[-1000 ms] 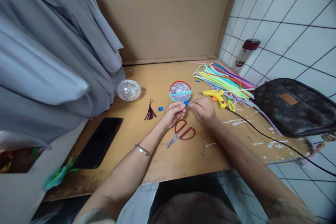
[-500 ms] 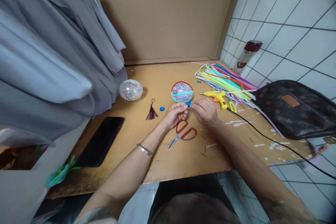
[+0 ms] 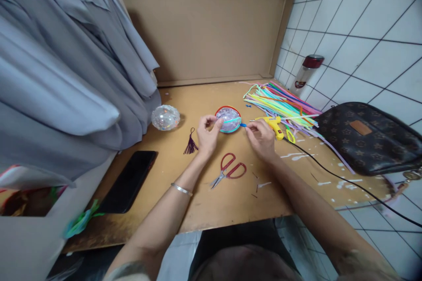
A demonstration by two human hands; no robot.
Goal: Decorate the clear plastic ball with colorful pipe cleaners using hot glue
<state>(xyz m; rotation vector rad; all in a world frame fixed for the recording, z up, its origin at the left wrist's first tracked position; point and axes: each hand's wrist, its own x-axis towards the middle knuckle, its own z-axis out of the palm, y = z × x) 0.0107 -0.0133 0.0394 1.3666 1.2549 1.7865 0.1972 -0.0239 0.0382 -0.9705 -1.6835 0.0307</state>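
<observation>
A clear ball [image 3: 227, 116] with a purplish, speckled look stands mid-table, trimmed with a red strip over the top and turquoise strips across and below. My left hand [image 3: 208, 134] pinches its left edge between thumb and fingers. At the ball's right edge, my right hand [image 3: 261, 137] holds a small blue piece [image 3: 243, 125] in its fingertips, touching or nearly touching the ball. Red-handled scissors [image 3: 228, 170] lie half open in front of the hands. A dark purple tassel [image 3: 190, 144] rests left of my left hand.
A yellow glue gun [image 3: 275, 127] lies just beyond my right hand, its black cord running right. Behind it is a pile of coloured pipe cleaners [image 3: 283, 105]. A second clear ball [image 3: 165, 117], a phone [image 3: 129, 181], a brown bag [image 3: 372, 138] and a bottle [image 3: 306, 74] stand around.
My left hand has left the blue piece and moved left and up onto the ball. My right hand has carried the blue piece to the ball's right edge. A blue disc near the tassel no longer shows.
</observation>
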